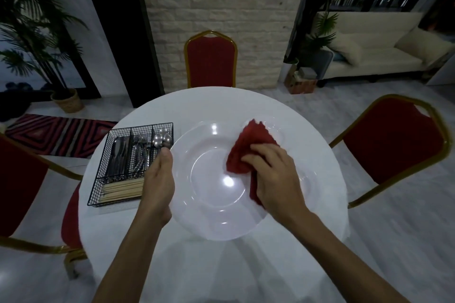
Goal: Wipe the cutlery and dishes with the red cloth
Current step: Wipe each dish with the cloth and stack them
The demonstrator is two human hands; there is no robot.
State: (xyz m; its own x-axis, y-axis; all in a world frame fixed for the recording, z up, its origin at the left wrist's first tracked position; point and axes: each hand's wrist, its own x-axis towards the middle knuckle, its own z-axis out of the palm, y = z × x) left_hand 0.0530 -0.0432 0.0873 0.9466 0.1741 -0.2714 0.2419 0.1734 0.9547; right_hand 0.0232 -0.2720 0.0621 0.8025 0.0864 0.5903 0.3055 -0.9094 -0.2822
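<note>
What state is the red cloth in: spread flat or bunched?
Bunched: the red cloth is crumpled under the right hand, which grips it against the plate.

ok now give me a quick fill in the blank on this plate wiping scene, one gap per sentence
1. The right hand holds the ____ cloth on the white plate.
2. The left hand grips the plate's ____ rim.
3. In the black wire basket, the spoons lie in the compartment nearest the ____.
4. The basket's compartment nearest the person holds wooden ____.
Missing words: red; left; plate; chopsticks.
</note>
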